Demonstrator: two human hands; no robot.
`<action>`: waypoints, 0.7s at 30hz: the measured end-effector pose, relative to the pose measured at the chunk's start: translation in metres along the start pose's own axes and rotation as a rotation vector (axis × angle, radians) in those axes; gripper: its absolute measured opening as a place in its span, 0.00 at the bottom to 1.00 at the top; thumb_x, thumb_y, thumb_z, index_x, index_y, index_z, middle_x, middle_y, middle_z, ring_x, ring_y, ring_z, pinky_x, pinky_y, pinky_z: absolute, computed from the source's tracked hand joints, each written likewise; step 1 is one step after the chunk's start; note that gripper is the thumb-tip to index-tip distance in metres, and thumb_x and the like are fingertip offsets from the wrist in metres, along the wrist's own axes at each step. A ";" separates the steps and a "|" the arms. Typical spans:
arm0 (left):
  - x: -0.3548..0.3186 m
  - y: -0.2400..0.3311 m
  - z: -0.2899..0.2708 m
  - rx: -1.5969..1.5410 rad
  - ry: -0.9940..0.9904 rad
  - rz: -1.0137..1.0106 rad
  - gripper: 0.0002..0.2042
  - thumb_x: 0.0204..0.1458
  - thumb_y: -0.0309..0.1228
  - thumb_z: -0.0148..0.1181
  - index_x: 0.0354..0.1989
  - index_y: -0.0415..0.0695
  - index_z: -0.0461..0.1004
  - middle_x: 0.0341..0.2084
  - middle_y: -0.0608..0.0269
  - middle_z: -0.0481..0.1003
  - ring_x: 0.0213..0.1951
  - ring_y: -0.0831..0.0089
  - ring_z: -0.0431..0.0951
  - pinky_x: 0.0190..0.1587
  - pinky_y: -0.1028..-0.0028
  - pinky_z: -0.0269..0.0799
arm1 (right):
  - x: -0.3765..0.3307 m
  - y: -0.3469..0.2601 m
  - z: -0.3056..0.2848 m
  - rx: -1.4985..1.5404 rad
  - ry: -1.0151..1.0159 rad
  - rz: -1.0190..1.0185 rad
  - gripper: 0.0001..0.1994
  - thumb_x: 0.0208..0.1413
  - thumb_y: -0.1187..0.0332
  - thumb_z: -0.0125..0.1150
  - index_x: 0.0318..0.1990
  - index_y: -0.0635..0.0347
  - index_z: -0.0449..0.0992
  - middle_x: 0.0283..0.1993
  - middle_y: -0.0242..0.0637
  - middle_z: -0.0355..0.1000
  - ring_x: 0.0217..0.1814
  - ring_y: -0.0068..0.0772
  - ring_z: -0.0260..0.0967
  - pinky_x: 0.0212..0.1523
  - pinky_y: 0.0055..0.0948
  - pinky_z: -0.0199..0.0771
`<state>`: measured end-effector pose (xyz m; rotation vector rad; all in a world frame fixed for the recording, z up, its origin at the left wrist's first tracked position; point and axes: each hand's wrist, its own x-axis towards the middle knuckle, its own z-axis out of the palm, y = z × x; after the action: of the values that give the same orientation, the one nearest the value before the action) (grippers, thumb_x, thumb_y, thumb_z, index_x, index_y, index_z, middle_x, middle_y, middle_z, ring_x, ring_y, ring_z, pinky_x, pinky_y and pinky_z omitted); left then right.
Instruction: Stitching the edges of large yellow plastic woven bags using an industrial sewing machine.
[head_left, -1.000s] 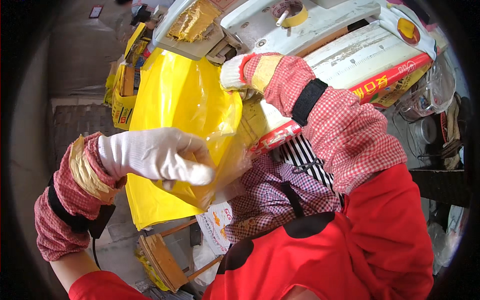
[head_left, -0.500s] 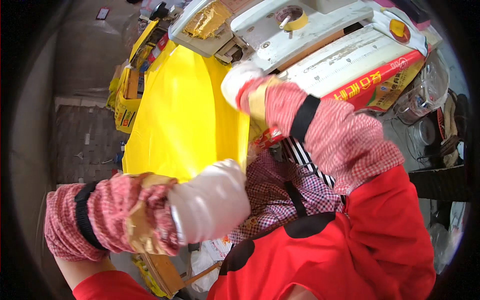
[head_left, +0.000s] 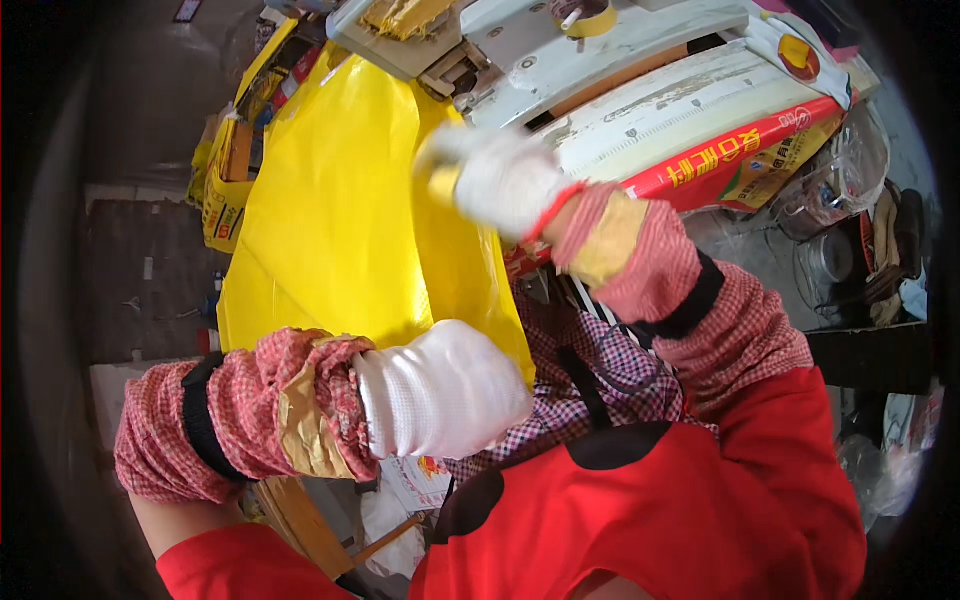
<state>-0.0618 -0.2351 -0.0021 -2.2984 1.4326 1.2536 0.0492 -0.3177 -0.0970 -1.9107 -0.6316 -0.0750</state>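
On the near left, we are closing our white-gloved left hand (head_left: pixel 440 395), fingers curled tight, over the near edge of the yellow plastic bag (head_left: pixel 330 220). The bag is stretching away toward the white machine (head_left: pixel 620 70) at the far right. Our right hand (head_left: pixel 495 175) is gripping its far edge, though blur hides those fingers. We are probably best keeping both edges level and taut.

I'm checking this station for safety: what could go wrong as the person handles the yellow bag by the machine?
1. The right hand grips the yellow bag at its top, close beside the white machine; glove or film might catch there.
2. The left hand holds the bag's lower edge in a thick white glove, so the slick film could slip.
3. The right hand is motion-blurred; a fast pull could tear the bag.
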 end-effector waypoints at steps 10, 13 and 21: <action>0.002 0.008 0.016 0.127 0.137 0.110 0.05 0.35 0.31 0.55 0.20 0.44 0.71 0.17 0.58 0.71 0.23 0.59 0.74 0.26 0.66 0.71 | 0.025 0.029 0.055 -0.534 -0.149 0.388 0.15 0.50 0.71 0.46 0.43 0.70 0.68 0.35 0.48 0.73 0.36 0.47 0.73 0.35 0.44 0.72; 0.005 0.005 0.011 0.090 0.176 0.140 0.05 0.35 0.31 0.54 0.21 0.44 0.71 0.15 0.57 0.70 0.22 0.58 0.74 0.24 0.65 0.70 | 0.023 0.038 0.069 -0.578 0.057 0.339 0.15 0.49 0.71 0.45 0.43 0.69 0.69 0.34 0.47 0.73 0.34 0.47 0.73 0.33 0.41 0.72; 0.021 -0.057 -0.054 0.104 -0.151 -0.217 0.13 0.40 0.41 0.56 0.28 0.45 0.73 0.22 0.54 0.73 0.29 0.54 0.74 0.33 0.62 0.69 | 0.037 0.033 0.061 -0.668 -0.131 0.147 0.13 0.48 0.68 0.50 0.40 0.61 0.75 0.39 0.44 0.72 0.42 0.39 0.71 0.38 0.34 0.72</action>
<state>0.0190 -0.2472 0.0012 -2.1708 1.1366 1.2280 0.0816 -0.2590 -0.1383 -2.6200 -0.5940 -0.0736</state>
